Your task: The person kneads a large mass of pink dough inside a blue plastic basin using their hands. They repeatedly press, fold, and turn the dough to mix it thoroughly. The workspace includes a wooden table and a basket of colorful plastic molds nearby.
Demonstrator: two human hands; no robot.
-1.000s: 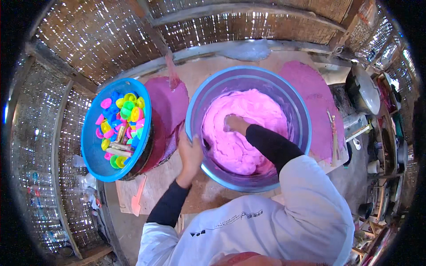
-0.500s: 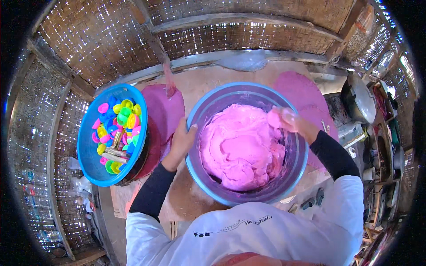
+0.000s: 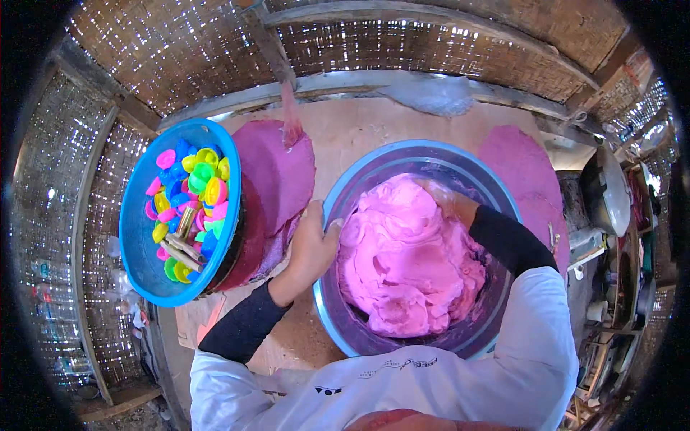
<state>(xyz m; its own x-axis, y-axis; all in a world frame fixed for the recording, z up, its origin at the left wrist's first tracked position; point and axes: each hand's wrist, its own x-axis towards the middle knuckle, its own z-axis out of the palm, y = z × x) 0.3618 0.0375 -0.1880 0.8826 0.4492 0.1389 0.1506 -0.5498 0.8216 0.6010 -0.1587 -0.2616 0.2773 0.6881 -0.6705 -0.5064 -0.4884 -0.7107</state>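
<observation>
A large blue-rimmed basin stands before me, holding a thick, glossy mass of pink dough with folds and peaks. My left hand grips the basin's left rim, thumb toward the inside. At the far right of the dough, my right hand reaches down inside the basin, wrist bent; its fingers are hidden behind and in the dough. Pink smears coat the basin's inner wall.
At left, a blue tub holds several small bright plastic cups and some wooden pieces. Flat pink-coated discs lie beside it, with another pink disc at right. A clear plastic bag lies at the back, and a metal pot stands far right.
My right hand has moved from the dough's upper right side down behind its far edge, and the dough is heaped higher there. My left hand stays on the rim. The view has shifted slightly.
</observation>
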